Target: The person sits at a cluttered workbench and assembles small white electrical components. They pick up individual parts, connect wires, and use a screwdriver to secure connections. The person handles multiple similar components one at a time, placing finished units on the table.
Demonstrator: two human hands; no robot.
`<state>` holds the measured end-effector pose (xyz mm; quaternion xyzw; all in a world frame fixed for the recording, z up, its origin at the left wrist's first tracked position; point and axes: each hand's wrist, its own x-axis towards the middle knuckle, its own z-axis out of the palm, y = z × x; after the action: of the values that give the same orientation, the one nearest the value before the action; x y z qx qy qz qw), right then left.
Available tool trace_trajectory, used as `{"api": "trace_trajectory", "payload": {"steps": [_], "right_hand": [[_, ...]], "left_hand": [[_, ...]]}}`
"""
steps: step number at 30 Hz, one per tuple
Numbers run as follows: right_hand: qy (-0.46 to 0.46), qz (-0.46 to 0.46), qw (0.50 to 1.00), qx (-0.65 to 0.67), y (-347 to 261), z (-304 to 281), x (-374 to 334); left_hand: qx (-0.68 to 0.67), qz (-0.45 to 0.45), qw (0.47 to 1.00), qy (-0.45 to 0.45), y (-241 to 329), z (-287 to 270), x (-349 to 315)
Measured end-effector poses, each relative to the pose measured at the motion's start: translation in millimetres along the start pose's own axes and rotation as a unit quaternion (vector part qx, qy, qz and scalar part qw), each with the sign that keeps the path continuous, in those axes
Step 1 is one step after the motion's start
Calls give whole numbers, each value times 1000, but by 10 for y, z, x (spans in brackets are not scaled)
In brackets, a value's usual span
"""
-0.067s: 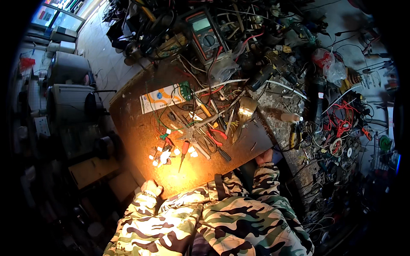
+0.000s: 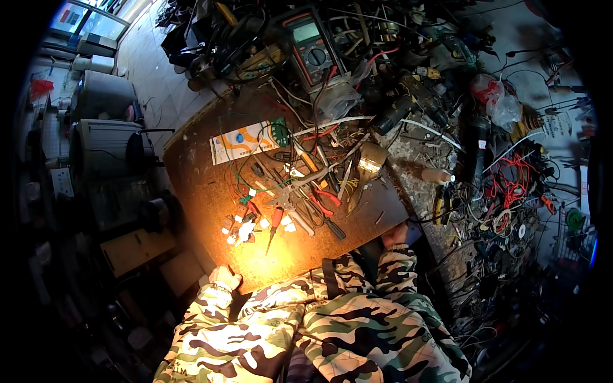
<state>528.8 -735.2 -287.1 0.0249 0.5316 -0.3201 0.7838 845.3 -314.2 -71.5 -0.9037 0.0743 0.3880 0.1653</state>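
My left hand [image 2: 226, 278] is closed at the near left corner of the brown worktable [image 2: 300, 260], its fingers curled over the edge. At the near right corner, my right hand [image 2: 394, 235] is against the table's edge, with its fingers mostly hidden. Neither hand touches the tools. Closest to my left hand, in bright lamplight, are a red-handled screwdriver [image 2: 275, 223] and a cluster of small white connectors [image 2: 245, 230]. Farther in lies a heap of pliers [image 2: 327, 196] and wires, with a wide brush [image 2: 368, 165] beside it.
A white and orange box [image 2: 241, 142] with a green circuit board [image 2: 279, 133] lies farther back. Behind the table, a multimeter [image 2: 313, 51] rests among tangled cables. To the right, a cluttered surface holds a bottle [image 2: 435, 176], red wires [image 2: 511, 175] and scrap parts. Grey machines [image 2: 112, 150] stand at left.
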Motion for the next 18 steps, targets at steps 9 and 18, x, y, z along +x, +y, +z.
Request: {"api": "trace_trajectory", "payload": {"steps": [9,18], "right_hand": [[-50,-246,669,-700,-139,178,-1326],[-224,-528,498,-650,336,1219,-1126]], "left_hand": [[-66,20,994,87,-162,263,10],[-115,99,913,378,-381,1028,137]]}}
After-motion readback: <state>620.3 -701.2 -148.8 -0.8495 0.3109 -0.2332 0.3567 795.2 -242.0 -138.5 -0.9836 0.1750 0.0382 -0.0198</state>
